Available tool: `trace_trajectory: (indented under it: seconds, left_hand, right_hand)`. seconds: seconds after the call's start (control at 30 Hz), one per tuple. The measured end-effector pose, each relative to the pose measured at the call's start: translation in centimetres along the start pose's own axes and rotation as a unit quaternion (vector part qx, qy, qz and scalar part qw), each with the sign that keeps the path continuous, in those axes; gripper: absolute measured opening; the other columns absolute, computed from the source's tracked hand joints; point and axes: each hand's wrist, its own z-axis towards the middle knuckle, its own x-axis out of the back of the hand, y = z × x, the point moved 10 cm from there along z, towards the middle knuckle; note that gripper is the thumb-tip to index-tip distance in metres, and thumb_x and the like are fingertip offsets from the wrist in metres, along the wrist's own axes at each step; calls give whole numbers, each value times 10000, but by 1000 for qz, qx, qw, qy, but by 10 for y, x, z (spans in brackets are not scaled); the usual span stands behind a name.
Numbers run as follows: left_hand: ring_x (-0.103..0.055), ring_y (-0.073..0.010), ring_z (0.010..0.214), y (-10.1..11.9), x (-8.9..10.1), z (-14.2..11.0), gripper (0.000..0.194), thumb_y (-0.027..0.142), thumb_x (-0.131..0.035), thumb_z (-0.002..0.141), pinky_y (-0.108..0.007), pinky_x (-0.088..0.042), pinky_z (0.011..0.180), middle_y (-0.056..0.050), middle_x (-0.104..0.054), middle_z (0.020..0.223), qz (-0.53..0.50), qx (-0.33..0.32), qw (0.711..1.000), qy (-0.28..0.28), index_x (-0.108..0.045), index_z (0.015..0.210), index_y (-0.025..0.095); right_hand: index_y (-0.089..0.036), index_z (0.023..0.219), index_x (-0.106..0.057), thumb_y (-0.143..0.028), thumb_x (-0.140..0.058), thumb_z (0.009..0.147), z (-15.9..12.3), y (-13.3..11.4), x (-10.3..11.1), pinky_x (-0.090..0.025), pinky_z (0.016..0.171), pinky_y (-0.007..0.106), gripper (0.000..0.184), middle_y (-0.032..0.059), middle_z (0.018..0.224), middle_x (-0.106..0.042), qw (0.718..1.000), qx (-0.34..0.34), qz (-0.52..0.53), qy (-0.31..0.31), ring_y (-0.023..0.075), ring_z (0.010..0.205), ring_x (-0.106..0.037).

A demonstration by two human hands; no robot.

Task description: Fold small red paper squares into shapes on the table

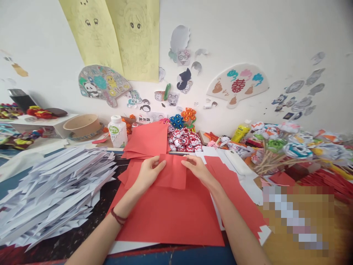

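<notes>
A small sheet of red paper (173,173) with a vertical crease down its middle is held up between my two hands. My left hand (150,170) pinches its left edge between thumb and fingers. On the other side, my right hand (196,167) grips the upper right edge the same way. Under it lies a large red sheet (168,217), flat on the table. Behind my hands rests a stack of red paper squares (147,138). More red sheets (228,187) spread out to the right, over white paper.
A big heap of folded white paper strips (57,187) covers the left side. Along the wall stand a white bottle (117,132), a round tan container (82,125), red-and-white folded paper pieces (184,140) and a yellow bottle (242,131). Paper flowers on sticks (284,143) fill the right.
</notes>
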Motion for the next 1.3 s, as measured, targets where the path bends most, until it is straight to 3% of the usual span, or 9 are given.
trace_trajectory:
  seconds: [0.13,0.23,0.33,0.53,0.93,1.3]
  left_hand:
    - [-486,-114,518,9,-5,-3,351,450,-619,782,-210,-335,477,24,-527,543,70,-27,997,-12,-545,605,156]
    - [-614,-177,715,14,-7,-4,286,424,-607,800,-242,-451,625,-37,-690,767,76,-39,996,-20,-666,791,144]
    - [-643,-222,855,17,-11,-5,279,396,-605,800,-275,-482,733,-78,-726,908,75,-42,996,-40,-700,866,142]
    - [-646,-213,850,22,-15,-6,231,356,-593,810,-289,-476,776,-60,-729,890,96,-63,992,-58,-695,842,151]
    - [-627,-168,788,33,-29,-14,192,277,-527,858,-239,-448,753,-27,-703,826,114,-104,978,-137,-671,794,168]
    - [-606,-158,787,41,-24,-16,212,310,-529,881,-226,-448,750,-27,-691,825,75,-125,985,-96,-658,813,155]
  right_hand:
    - [-179,908,-694,-471,-605,826,-2,-4,-11,-478,708,286,316,57,936,-686,1000,1,4,-29,201,842,-620]
    - [-169,822,-695,-480,-610,825,-5,-9,-22,-466,668,276,323,44,841,-681,998,-1,-12,-59,189,775,-614]
    - [-172,796,-688,-440,-608,836,-7,-14,-27,-461,708,274,283,35,831,-673,997,17,-25,-69,182,793,-605]
    - [-179,769,-649,-383,-575,864,-9,-21,-37,-442,688,262,237,20,784,-629,994,42,-11,-101,160,750,-571]
    - [-180,774,-609,-426,-509,904,-16,-24,-46,-348,614,242,295,-7,731,-533,981,46,-38,-184,134,677,-452]
    - [-180,739,-596,-436,-529,884,-14,-31,-40,-368,618,239,302,1,729,-534,990,54,6,-130,136,691,-474]
